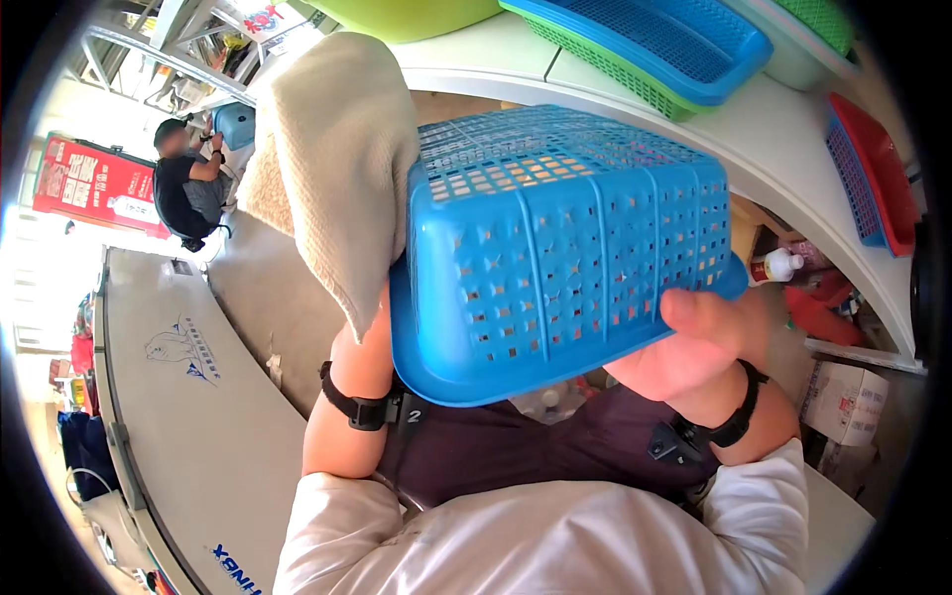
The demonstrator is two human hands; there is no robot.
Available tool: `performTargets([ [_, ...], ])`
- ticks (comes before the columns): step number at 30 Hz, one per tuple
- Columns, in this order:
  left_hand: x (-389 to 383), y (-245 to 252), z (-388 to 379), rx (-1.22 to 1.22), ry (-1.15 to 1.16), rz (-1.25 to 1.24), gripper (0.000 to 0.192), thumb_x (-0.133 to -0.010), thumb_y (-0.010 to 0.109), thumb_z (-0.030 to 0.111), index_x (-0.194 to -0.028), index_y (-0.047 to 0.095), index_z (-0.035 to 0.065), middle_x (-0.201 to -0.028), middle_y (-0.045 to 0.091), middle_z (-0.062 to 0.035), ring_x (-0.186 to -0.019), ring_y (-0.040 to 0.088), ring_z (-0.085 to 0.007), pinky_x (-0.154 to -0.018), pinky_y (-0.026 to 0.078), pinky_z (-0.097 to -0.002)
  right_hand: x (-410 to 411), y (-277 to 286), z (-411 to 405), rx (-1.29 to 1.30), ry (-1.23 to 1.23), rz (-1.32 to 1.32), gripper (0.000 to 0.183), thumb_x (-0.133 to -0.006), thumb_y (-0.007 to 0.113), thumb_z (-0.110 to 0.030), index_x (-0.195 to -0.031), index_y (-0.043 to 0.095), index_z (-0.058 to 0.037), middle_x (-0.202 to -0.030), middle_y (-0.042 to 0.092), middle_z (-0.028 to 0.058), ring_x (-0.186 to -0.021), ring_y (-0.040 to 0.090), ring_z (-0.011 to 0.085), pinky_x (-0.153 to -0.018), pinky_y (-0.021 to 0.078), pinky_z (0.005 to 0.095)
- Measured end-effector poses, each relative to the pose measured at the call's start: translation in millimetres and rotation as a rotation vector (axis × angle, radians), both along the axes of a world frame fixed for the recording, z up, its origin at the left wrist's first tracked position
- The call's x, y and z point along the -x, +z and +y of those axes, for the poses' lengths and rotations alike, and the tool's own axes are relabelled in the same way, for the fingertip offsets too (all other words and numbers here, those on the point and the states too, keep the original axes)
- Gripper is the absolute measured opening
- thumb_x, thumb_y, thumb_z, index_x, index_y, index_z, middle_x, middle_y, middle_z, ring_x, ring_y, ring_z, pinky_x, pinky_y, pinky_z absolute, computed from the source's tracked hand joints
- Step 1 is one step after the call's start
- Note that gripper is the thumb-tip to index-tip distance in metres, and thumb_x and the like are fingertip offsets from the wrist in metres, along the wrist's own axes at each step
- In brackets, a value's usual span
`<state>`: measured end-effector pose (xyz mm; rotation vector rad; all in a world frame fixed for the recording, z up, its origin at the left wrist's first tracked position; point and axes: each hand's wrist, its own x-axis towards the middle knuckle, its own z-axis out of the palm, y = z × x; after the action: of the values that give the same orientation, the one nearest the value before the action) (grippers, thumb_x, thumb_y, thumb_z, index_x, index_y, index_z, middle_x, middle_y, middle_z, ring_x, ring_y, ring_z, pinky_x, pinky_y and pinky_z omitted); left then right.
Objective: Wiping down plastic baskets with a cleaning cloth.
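A blue perforated plastic basket (565,260) is held up in front of me, turned over, its rim downward towards my lap. My right hand (684,349) grips its rim at the right end, with the thumb on the outside wall. A beige towel (342,149) covers my left hand and lies against the basket's left end. Only the left wrist and forearm show below the towel. The fingers are hidden, so their grip cannot be seen. Each wrist carries a black strap with a small device.
On the white counter (476,56) ahead are a lime-green basin (416,15), stacked blue and green baskets (647,44) and a red basket (881,178). A white bottle (777,265) and a carton (844,401) are at right. A chest freezer (201,416) stands left; another person (190,178) crouches beyond.
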<state>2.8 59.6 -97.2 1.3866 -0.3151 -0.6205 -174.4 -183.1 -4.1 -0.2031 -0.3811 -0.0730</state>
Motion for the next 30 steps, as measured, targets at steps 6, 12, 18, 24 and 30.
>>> performTargets([
  [6, 6, 3, 18, -0.035, 0.014, 0.006, 0.041, -0.085, 0.053, 0.004, -0.125, 0.049, -0.0024, -0.123, 0.055, -0.0164, -0.108, 0.056, -0.0260, -0.090, 0.046, -0.0370, 4, 0, 2, 0.010, 0.013, 0.126, 0.061, -0.078, 0.054, -0.006, -0.137, 0.035, -0.0021, -0.133, 0.048, 0.0158, -0.123, 0.047, 0.0323, -0.101, 0.0389, 0.0499],
  [12, 6, 4, 14, -0.038, 0.032, -0.006, 0.042, -0.084, 0.054, 0.004, -0.124, 0.049, -0.0022, -0.122, 0.055, -0.0166, -0.108, 0.056, -0.0268, -0.090, 0.046, -0.0376, 6, -1, 0, -0.110, 0.089, 0.083, 0.057, -0.080, 0.053, -0.001, -0.135, 0.039, -0.0014, -0.132, 0.049, 0.0171, -0.125, 0.045, 0.0322, -0.105, 0.0349, 0.0484],
  [18, 14, 6, -19, -0.033, 0.050, -0.048, 0.042, -0.082, 0.054, 0.004, -0.124, 0.050, -0.0019, -0.121, 0.055, -0.0168, -0.107, 0.056, -0.0277, -0.089, 0.047, -0.0381, 13, 13, 10, -0.081, 0.056, 0.076, 0.060, -0.078, 0.058, -0.007, -0.136, 0.039, -0.0041, -0.134, 0.049, 0.0129, -0.126, 0.043, 0.0305, -0.106, 0.0312, 0.0479],
  [24, 23, 5, -68, -0.015, 0.056, -0.108, 0.043, -0.080, 0.055, 0.004, -0.123, 0.051, -0.0016, -0.121, 0.056, -0.0169, -0.107, 0.056, -0.0286, -0.089, 0.047, -0.0387, 17, 17, 4, -0.017, 0.024, 0.149, 0.060, -0.077, 0.060, -0.010, -0.134, 0.041, -0.0059, -0.134, 0.049, 0.0122, -0.125, 0.043, 0.0304, -0.106, 0.0299, 0.0513],
  [30, 23, 17, -58, -0.040, 0.015, -0.168, 0.044, -0.079, 0.056, 0.003, -0.122, 0.051, -0.0013, -0.120, 0.056, -0.0171, -0.106, 0.056, -0.0294, -0.088, 0.047, -0.0393, 17, 21, 0, -0.042, -0.004, 0.222, 0.066, -0.071, 0.061, -0.010, -0.134, 0.041, -0.0063, -0.134, 0.048, 0.0128, -0.126, 0.042, 0.0308, -0.106, 0.0289, 0.0500],
])
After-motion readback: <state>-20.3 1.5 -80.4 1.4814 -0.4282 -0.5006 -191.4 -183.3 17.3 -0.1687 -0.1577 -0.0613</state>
